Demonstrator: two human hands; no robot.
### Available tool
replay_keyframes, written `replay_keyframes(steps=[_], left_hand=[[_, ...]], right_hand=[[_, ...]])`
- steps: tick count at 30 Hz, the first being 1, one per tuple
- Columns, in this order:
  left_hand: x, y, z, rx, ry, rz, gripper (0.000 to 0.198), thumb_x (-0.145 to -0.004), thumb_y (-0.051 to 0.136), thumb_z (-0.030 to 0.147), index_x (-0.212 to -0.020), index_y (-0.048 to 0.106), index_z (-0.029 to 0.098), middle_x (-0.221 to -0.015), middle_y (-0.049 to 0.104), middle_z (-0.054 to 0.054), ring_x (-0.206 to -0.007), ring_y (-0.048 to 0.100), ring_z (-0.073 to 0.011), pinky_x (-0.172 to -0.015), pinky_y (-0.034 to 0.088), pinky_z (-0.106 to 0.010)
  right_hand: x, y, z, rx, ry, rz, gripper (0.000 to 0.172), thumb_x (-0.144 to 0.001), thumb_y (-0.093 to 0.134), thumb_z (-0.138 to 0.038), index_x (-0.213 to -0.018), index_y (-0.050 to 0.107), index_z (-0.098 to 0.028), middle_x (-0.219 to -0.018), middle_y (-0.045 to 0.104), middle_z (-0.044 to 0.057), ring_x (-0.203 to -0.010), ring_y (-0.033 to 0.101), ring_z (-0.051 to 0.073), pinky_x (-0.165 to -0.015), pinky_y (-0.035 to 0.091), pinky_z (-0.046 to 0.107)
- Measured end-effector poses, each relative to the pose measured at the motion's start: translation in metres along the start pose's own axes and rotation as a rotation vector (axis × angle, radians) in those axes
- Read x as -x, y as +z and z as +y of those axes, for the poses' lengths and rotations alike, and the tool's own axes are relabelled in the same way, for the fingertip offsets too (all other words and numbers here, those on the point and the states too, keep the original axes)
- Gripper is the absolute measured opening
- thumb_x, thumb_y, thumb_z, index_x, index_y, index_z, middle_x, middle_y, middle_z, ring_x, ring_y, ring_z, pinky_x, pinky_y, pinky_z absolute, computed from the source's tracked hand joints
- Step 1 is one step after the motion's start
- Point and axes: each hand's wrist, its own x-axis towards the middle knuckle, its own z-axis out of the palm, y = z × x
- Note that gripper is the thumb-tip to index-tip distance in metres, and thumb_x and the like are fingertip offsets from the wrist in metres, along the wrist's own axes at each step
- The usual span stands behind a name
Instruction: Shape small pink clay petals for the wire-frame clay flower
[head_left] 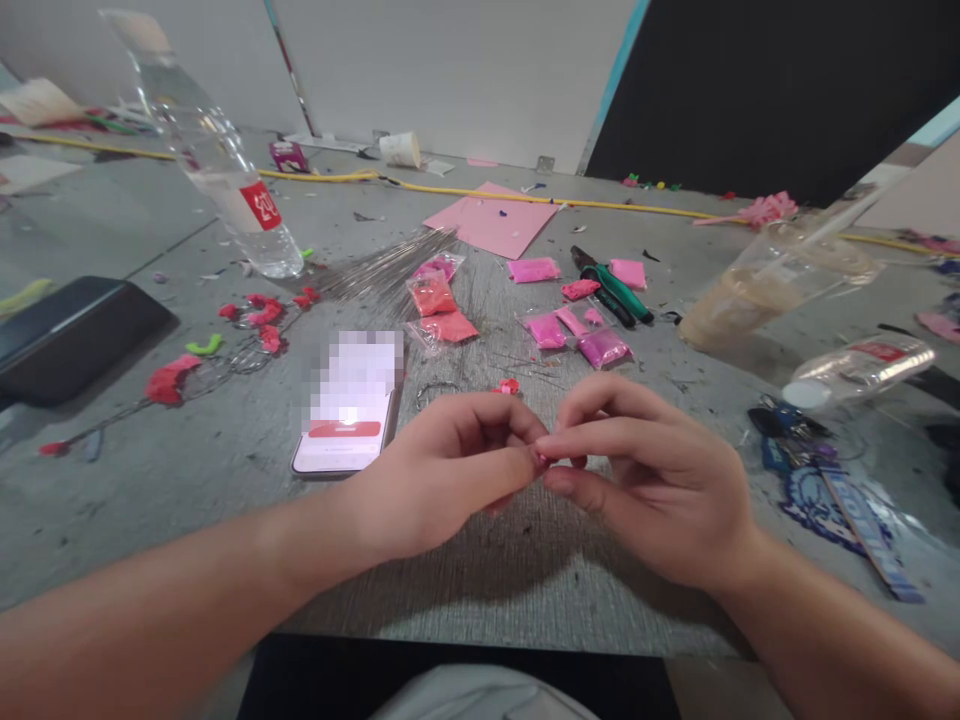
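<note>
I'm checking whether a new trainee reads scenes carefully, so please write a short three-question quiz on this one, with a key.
1. Multiple choice: which of these is closest to the left hand?
A) the drink cup with a straw
B) the lit phone
C) the yellow cable
2. True or false: the green-handled pliers lie on the table, beyond the right hand.
3. Open: what colour is the small piece at the left hand's thumb tip?

Key:
1. B
2. True
3. Pinkish red; the fingers hide most of it, so its full shape cannot be told.
</note>
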Motion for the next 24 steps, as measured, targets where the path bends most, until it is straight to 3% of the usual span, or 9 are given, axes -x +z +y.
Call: replay_keyframes(steps=[7, 13, 24], left_hand=[[0.0003, 0.001, 0.0007, 0.029, -0.01, 0.033, 0.008, -0.088, 0.067, 0.016, -0.08, 0.067, 0.018, -0.06, 0.055, 0.005, -0.055, 0.05, -0.0074, -0.051, 0.035, -0.02], [-0.002, -0.003, -0.0033, 0.063, 0.011, 0.042, 0.012, -0.09, 0.066, 0.018, -0.079, 0.07, 0.019, -0.059, 0.054, 0.005, -0.056, 0.05, -0.0061, -0.054, 0.039, -0.019], [-0.0019, -0.0025, -0.0031, 0.106, -0.01, 0.025, 0.01, -0.09, 0.069, 0.018, -0.081, 0.072, 0.019, -0.062, 0.056, 0.004, -0.058, 0.052, -0.0059, -0.056, 0.041, -0.018]], right_hand=[[-0.0019, -0.0039, -0.0046, 0.205, -0.184, -0.055, 0.024, -0.086, 0.071, -0.001, -0.108, 0.078, -0.009, -0.099, 0.067, 0.01, -0.088, 0.063, 0.015, -0.074, 0.055, 0.03], [0.0003, -0.0013, -0.0042, 0.452, -0.292, -0.049, 0.029, -0.088, 0.068, -0.003, -0.115, 0.076, -0.006, -0.1, 0.07, 0.013, -0.089, 0.063, 0.02, -0.079, 0.054, 0.039], [0.002, -0.0008, -0.0097, 0.401, -0.281, -0.049, 0.023, -0.088, 0.066, -0.002, -0.109, 0.075, -0.005, -0.096, 0.07, 0.012, -0.087, 0.063, 0.018, -0.078, 0.054, 0.037]])
